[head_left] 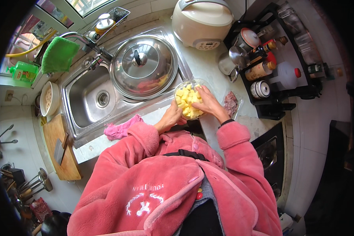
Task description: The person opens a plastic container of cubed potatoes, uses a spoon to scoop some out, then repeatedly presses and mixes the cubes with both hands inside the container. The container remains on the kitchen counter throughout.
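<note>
A clear bowl (191, 118) of pale yellow cubes (186, 96), which look like cut potato, is in front of me at the sink's right front corner. My left hand (171, 116) grips the bowl's near left side, its fingertips partly hidden beneath the rim. Over the right side of the bowl lies my right hand (208, 101), with the thumb across the cubes and the fingers near the far right rim. Whether those fingers pinch any cubes is unclear. Right of that hand, a clear plastic bag of reddish meat (230, 103) lies on the countertop (206, 69).
A large steel pot lid (144, 66) covers the right sink basin, beside the left basin (90, 94). A pink cloth (122, 126) lies at the front edge. Left are a cutting board (57, 141) and cleaver (60, 150). A rice cooker (202, 22) and black condiment rack (253, 97) stand beyond.
</note>
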### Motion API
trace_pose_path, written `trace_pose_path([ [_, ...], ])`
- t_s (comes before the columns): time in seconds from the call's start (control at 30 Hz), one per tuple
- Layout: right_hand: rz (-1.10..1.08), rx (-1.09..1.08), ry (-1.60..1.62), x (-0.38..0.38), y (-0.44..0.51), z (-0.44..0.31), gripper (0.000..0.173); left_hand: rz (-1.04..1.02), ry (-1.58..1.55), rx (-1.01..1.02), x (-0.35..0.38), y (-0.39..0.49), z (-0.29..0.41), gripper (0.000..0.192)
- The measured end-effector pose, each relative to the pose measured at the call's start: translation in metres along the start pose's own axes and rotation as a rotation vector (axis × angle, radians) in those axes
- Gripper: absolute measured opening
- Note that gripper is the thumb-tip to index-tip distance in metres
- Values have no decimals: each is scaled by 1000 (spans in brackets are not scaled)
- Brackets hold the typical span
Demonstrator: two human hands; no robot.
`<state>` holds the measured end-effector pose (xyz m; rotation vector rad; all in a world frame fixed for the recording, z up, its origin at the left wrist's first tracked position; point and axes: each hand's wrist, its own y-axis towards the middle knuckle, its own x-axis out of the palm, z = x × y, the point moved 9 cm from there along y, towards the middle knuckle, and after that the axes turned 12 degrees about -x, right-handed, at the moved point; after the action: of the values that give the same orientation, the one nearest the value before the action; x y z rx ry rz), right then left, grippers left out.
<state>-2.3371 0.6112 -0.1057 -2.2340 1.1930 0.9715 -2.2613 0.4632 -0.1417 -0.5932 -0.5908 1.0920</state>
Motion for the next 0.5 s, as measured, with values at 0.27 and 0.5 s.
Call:
trace_pose_path([
  [0.27,-4,-81,-134,31,25,-36,51,30,18,10,-4,5,-3,48],
  [0.5,-155,-229,-48,10,-1,-36,47,70,34,-19,-6,6,-5,47],
])
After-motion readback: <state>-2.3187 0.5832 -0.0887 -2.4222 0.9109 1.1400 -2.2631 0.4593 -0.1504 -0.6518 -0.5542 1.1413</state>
